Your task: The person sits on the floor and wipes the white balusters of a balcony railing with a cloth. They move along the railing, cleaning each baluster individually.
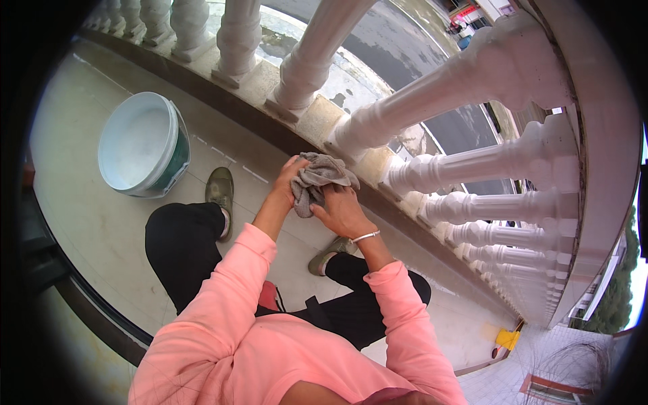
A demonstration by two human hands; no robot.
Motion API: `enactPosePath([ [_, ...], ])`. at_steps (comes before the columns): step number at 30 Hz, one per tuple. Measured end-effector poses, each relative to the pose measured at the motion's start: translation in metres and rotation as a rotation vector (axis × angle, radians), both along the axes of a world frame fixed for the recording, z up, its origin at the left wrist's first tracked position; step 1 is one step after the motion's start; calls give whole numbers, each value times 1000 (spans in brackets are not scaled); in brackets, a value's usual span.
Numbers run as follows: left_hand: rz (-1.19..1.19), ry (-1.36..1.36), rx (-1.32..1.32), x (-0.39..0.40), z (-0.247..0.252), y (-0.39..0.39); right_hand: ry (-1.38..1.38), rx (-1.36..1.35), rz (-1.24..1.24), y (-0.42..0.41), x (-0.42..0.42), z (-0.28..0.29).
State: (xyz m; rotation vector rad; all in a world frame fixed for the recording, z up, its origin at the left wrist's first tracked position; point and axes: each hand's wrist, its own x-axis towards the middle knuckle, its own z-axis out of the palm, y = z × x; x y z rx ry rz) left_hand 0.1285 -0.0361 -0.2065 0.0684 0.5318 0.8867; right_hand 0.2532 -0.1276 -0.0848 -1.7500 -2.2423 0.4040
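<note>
A crumpled grey-brown cloth (324,177) is bunched between my two hands, in front of the low ledge of a balustrade. My left hand (287,183) grips its left side. On the right, my right hand (343,208) holds its lower edge, with the thumb pressed against the folds and a bangle on the wrist. Just beyond the cloth run the stone base (320,120) and the pale turned balusters (304,66). Some of my fingers are hidden in the folds.
A white and green plastic bucket (139,144) with a wire handle stands on the tiled floor (76,131) at left. My shoes (219,190) are set apart on the tiles. A yellow object (507,339) lies at the far right corner. Beyond the balusters is a road (374,45).
</note>
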Motion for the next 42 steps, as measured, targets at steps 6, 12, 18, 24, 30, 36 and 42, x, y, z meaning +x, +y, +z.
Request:
enactPosePath([
  [6, 77, 438, 488, 26, 58, 87, 300, -246, -75, -50, 49, 74],
  [12, -476, 320, 655, 131, 28, 216, 424, -82, -377, -17, 79, 85],
  [18, -561, 420, 624, 148, -39, 234, 520, -86, -597, -12, 110, 72],
  [24, -252, 623, 809, 121, -40, 181, 540, -69, -622, -31, 106, 88],
  [30, 184, 1354, 1074, 87, -19, 94, 483, -14, -553, -48, 101, 101],
  [36, 131, 1218, 645, 71, 3, 51, 428, -37, -523, -65, 92, 113],
  [42, 487, 743, 864, 127, 37, 147, 460, -63, -540, -55, 102, 102],
])
